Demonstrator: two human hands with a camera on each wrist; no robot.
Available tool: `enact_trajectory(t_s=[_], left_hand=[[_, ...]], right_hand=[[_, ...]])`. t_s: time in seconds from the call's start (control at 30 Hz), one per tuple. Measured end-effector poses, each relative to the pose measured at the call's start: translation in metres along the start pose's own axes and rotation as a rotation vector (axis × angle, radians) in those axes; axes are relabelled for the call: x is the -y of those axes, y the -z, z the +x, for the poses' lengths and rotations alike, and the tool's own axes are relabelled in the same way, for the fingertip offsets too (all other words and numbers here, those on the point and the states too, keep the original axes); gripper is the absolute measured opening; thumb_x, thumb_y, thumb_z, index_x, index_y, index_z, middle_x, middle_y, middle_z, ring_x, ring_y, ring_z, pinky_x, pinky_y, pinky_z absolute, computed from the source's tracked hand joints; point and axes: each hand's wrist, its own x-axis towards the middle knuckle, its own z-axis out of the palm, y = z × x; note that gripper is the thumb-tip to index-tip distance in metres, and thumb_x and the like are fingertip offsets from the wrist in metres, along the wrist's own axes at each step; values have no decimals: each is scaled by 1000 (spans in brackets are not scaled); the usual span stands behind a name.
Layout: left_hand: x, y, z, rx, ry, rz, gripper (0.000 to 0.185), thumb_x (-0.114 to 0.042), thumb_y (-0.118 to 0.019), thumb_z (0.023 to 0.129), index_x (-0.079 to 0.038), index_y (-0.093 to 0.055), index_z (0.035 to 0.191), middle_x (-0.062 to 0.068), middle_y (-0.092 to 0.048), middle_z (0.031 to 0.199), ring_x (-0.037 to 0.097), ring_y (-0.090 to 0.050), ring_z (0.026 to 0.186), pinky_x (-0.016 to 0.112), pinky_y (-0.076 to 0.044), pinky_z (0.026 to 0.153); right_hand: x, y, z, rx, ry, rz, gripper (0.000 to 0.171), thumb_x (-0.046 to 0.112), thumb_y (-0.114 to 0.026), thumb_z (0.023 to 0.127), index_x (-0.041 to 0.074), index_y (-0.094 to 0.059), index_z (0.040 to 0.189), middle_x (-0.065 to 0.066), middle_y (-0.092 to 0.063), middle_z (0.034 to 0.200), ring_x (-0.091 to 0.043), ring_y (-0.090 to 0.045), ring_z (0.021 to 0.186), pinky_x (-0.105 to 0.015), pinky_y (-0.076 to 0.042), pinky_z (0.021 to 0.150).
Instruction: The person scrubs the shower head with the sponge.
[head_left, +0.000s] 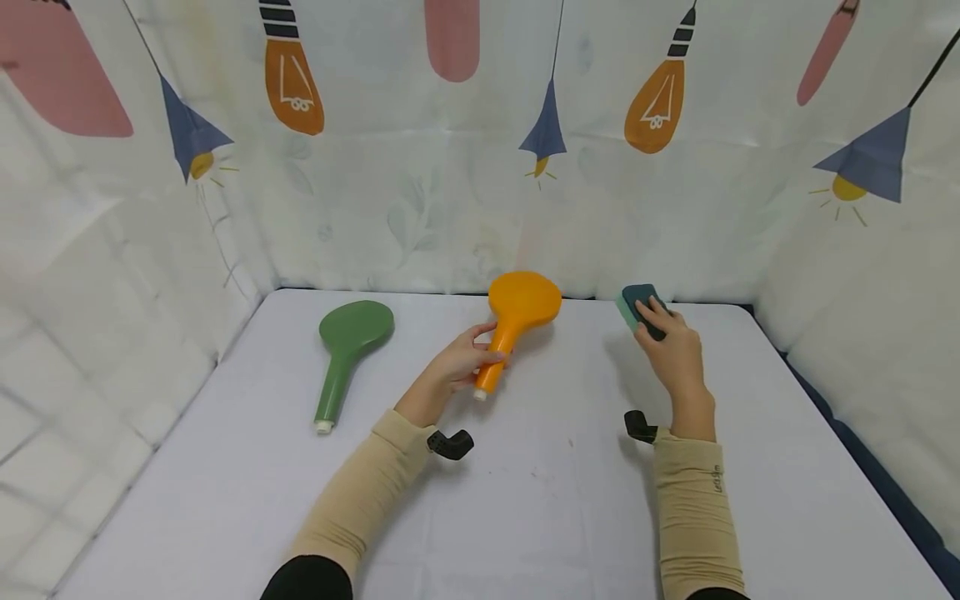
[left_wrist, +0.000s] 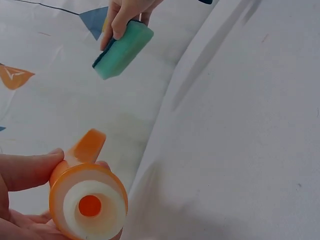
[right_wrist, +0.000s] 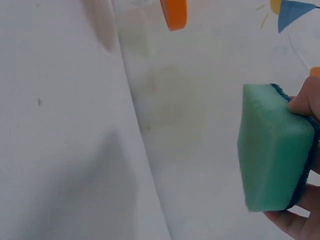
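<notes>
My left hand [head_left: 467, 360] grips the handle of an orange plastic paddle [head_left: 525, 300] with a round, flat head. Its head points away from me, raised over the table's far part. In the left wrist view, the handle's white end [left_wrist: 95, 207] faces the camera and has a round hole in it. A scouring sponge [right_wrist: 270, 150], light green with a dark blue scrubbing side, is held by my right hand [head_left: 675, 350] above the table's far right. Thumb and fingers grasp it on the dark side. A green paddle [head_left: 356, 325] of the same shape lies to the left.
A white table [head_left: 540, 517] spreads under both arms. White cloth walls [head_left: 450, 200] printed with lamps and bulbs stand behind and at both sides. Each wrist carries a black camera mount [head_left: 450, 445]. Dark cloth [head_left: 885, 475] shows along the table's right edge.
</notes>
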Motion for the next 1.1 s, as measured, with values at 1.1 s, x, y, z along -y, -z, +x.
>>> enact_trajectory(t_s=[1.1], left_hand=[[3,50,-40,157,-162,120,65,5,-52,101,-2,-27,161,26,-63,126,25,-64,96,31,-51,87]], right_hand=[[31,-31,-1,107,251,177,42,6,-66,100,5,-61,142,-14,-46,154,-49,-29,146,-64,-31,111]])
